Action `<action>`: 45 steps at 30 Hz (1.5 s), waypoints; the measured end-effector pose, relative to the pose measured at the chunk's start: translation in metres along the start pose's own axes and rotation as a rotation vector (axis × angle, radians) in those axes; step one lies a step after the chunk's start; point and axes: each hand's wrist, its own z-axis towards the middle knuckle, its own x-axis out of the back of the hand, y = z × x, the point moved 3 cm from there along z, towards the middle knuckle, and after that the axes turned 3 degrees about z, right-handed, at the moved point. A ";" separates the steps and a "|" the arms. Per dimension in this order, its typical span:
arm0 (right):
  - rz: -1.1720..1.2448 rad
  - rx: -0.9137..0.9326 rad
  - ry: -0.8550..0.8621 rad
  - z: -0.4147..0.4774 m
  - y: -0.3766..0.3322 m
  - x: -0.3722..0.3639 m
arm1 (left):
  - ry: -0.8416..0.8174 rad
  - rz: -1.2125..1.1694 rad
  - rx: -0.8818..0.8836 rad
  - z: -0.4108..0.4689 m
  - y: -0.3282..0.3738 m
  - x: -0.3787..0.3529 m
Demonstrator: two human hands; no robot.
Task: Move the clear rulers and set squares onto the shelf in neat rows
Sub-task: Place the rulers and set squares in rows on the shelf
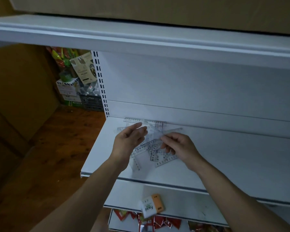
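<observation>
A loose heap of clear rulers and set squares [155,152] lies on the white shelf [233,158] between my hands. A few more clear rulers [151,123] lie in a line along the shelf's back edge. My left hand [129,139] hovers over the heap's left side with its fingers straight and blurred, holding nothing that I can make out. My right hand [179,144] is at the heap's right side, its fingertips pinching the edge of a clear set square [156,134].
A white upper shelf [141,36] overhangs the work area. On the lower shelf lies a white and orange facial tissue pack [151,206], with red snack packets [157,221] beneath. At the left are a wooden floor [54,148], stacked boxes and a dark crate [90,102].
</observation>
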 end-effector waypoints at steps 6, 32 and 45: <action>-0.079 -0.013 0.151 -0.016 0.005 0.015 | -0.043 0.225 -0.042 -0.001 -0.011 -0.011; -0.020 0.008 0.630 -0.254 0.056 0.391 | -0.514 0.292 -0.027 -0.104 -0.132 -0.419; 0.098 -0.069 0.948 -0.383 0.104 0.567 | -0.790 0.289 0.069 -0.165 -0.219 -0.635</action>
